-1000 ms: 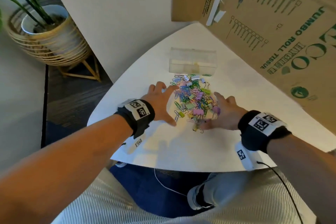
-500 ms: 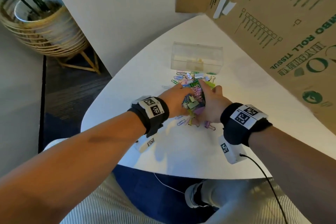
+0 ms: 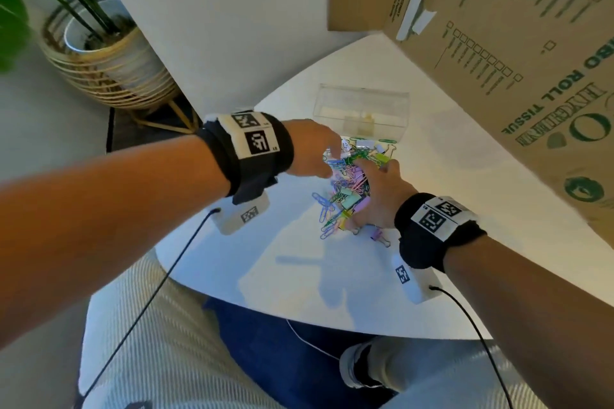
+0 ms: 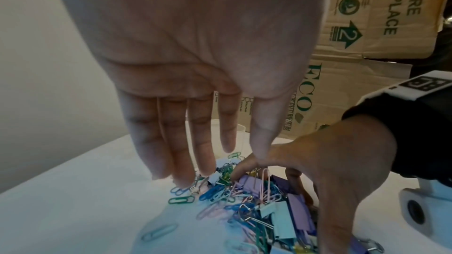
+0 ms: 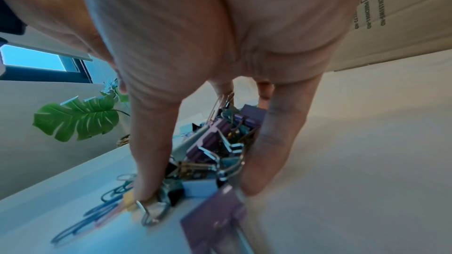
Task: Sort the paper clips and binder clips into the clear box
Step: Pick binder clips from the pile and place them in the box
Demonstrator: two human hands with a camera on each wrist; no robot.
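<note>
A heap of coloured paper clips and binder clips (image 3: 349, 188) lies on the white table (image 3: 265, 262), just in front of the clear box (image 3: 362, 109). My right hand (image 3: 372, 196) arches over the heap, its thumb (image 5: 146, 161) on one side and its fingers (image 5: 266, 142) on the other, gripping a bunch of binder clips (image 5: 215, 142). My left hand (image 3: 327, 163) hovers at the heap's left edge with fingers (image 4: 176, 142) straight, pointing down; their tips are just above the paper clips (image 4: 215, 194). The inside of the box is hard to see.
A big cardboard carton (image 3: 498, 60) leans over the table's right side, close behind the clear box. Loose blue paper clips (image 3: 324, 207) and a purple binder clip (image 3: 378, 236) lie at the near edge of the heap. A potted plant (image 3: 109, 66) stands on the floor, left.
Both hands came in from the sides and squeezed the spread clips into a tight heap. My left hand has since lifted off and opened out; my right hand stays clasped round the heap.
</note>
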